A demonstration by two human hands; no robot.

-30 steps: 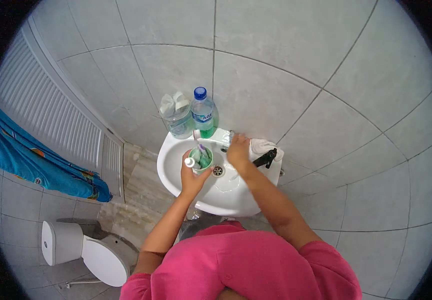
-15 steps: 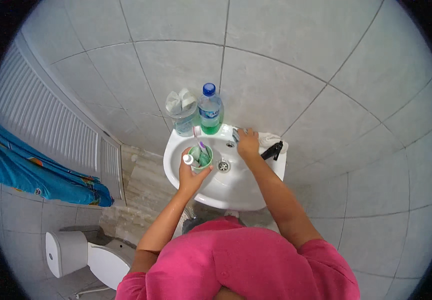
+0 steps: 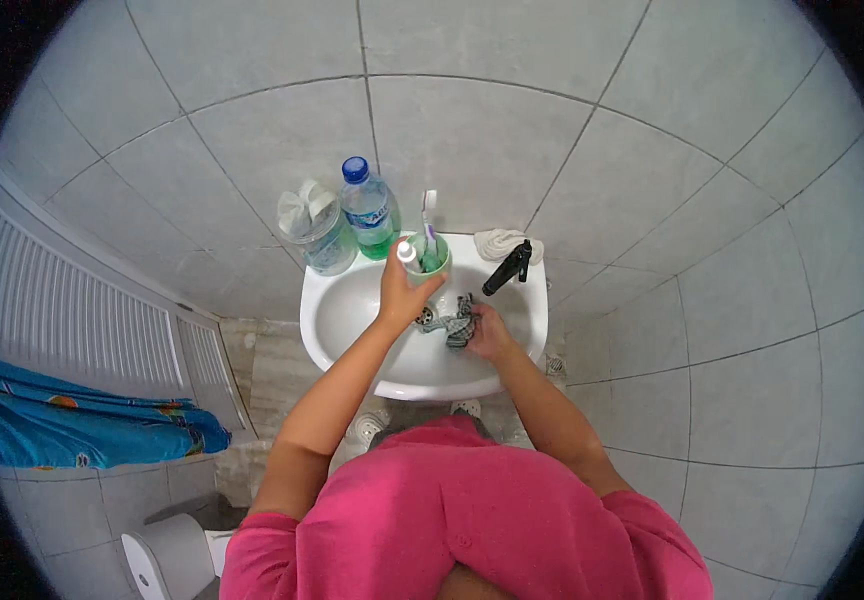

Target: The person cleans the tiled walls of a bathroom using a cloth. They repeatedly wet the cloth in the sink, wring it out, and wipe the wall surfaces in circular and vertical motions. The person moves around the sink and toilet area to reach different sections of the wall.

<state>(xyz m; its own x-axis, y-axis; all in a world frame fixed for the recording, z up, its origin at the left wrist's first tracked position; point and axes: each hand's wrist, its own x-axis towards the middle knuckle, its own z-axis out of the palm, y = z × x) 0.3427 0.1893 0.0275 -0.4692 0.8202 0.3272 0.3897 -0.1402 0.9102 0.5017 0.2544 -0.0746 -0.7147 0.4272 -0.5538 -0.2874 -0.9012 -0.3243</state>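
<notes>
A green cup (image 3: 438, 270) is in my left hand (image 3: 399, 297), whose fingers wrap around its side at the back rim of the white sink (image 3: 407, 386). A white and purple toothbrush (image 3: 429, 212) stands up out of the cup, beside a white-capped tube (image 3: 408, 253). Whether the cup's base touches the ledge is hidden. Down in the basin, my right hand (image 3: 492, 335) grips a crumpled grey patterned cloth (image 3: 461, 327). Part of the cloth hangs left toward the drain (image 3: 424, 316), which my left wrist partly covers.
On the sink's back left corner stand a clear plastic tub (image 3: 327, 243) with a white bag and a blue-capped bottle (image 3: 369, 212) of green liquid. A black faucet (image 3: 508, 268) rises at the right, before a folded white cloth (image 3: 502, 243). A blue curtain (image 3: 92, 415) hangs left.
My left hand has carried the cup from over the basin to the back ledge. My right hand has brought the grey cloth from the back ledge down into the basin. The view has shifted.
</notes>
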